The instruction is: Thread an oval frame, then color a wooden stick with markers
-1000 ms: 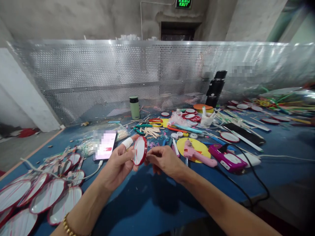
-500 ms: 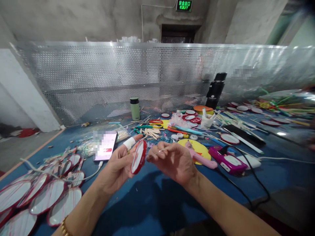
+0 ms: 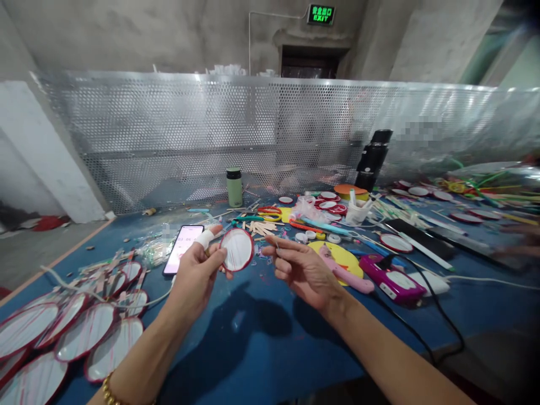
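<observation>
My left hand (image 3: 196, 270) grips a small red-rimmed round disc (image 3: 237, 250) by its left edge, thumb in front. The disc's pale, shiny face is turned towards me. White tape wraps one finger of this hand. To the right of the disc, and apart from it, my right hand (image 3: 306, 273) is closed in a pinch. A thin pale sliver shows at its fingertips, too small to name. Behind the left hand lies a lit phone (image 3: 183, 247). Past the right hand rests a pink tool with a cord (image 3: 343, 274), on a yellow round piece (image 3: 353, 260).
Several larger red-rimmed discs with sticks (image 3: 86, 332) overlap at the left. Wooden sticks (image 3: 261, 228), a green bottle (image 3: 234, 188), a black bottle (image 3: 372, 163) and a purple device (image 3: 392, 281) stand or lie farther back. A perforated metal panel (image 3: 189, 129) closes off the rear. Another person's blurred hand (image 3: 521, 242) is at far right.
The disc has turned from nearly edge-on to face me. My right hand has shifted slightly right, its fingers extended more. A blurred hand has come in at far right.
</observation>
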Action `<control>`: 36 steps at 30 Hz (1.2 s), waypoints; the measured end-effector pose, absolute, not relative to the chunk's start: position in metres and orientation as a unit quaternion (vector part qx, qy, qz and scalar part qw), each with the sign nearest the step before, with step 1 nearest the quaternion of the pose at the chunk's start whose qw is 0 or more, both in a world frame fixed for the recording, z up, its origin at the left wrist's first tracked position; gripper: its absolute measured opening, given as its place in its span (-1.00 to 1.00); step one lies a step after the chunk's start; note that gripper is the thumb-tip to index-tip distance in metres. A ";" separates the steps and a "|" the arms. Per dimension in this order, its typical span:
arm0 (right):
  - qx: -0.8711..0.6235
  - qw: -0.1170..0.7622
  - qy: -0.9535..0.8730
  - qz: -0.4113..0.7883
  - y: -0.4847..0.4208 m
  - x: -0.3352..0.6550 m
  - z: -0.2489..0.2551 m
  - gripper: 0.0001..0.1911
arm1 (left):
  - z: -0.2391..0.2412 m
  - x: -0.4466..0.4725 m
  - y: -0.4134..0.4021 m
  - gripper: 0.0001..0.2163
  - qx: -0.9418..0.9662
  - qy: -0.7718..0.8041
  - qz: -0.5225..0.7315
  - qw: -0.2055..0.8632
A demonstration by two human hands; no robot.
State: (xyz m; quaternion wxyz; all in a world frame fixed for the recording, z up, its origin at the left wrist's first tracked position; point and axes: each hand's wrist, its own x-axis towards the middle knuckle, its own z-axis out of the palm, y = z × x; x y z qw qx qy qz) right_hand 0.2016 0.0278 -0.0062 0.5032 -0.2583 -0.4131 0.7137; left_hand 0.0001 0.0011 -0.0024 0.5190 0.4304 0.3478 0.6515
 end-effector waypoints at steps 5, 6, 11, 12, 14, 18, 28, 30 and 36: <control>-0.299 0.639 -0.461 0.539 0.036 0.228 0.021 -0.78 | -0.006 -0.004 0.006 -0.40 0.427 0.372 0.664 0.487; -0.300 0.651 -0.480 0.506 0.036 0.235 0.028 -0.81 | -0.006 -0.004 0.006 -0.40 0.428 0.375 0.664 0.486; -0.374 0.601 -0.625 0.329 0.037 0.261 0.056 -0.85 | -0.005 -0.004 0.004 -0.33 0.429 0.378 0.659 0.489; -0.391 0.569 -0.662 0.291 0.040 0.263 0.058 -0.84 | -0.005 -0.004 0.003 -0.33 0.430 0.375 0.658 0.491; -0.410 0.492 -0.735 0.223 0.052 0.261 0.058 -0.79 | -0.006 -0.004 0.003 -0.34 0.434 0.369 0.655 0.496; -0.435 0.281 -0.845 0.131 0.090 0.245 0.047 -0.77 | -0.009 -0.005 0.006 -0.34 0.433 0.376 0.654 0.494; -0.465 0.070 -0.882 -0.021 0.140 0.206 0.017 -0.82 | -0.013 -0.005 0.008 -0.44 0.451 0.404 0.632 0.484; -0.462 0.040 -0.885 -0.044 0.143 0.204 0.012 -0.84 | -0.013 -0.005 0.008 -0.45 0.470 0.423 0.622 0.462; -0.455 -0.018 -0.887 -0.077 0.152 0.202 0.002 -0.82 | -0.011 -0.004 0.008 -0.51 0.523 0.483 0.593 0.377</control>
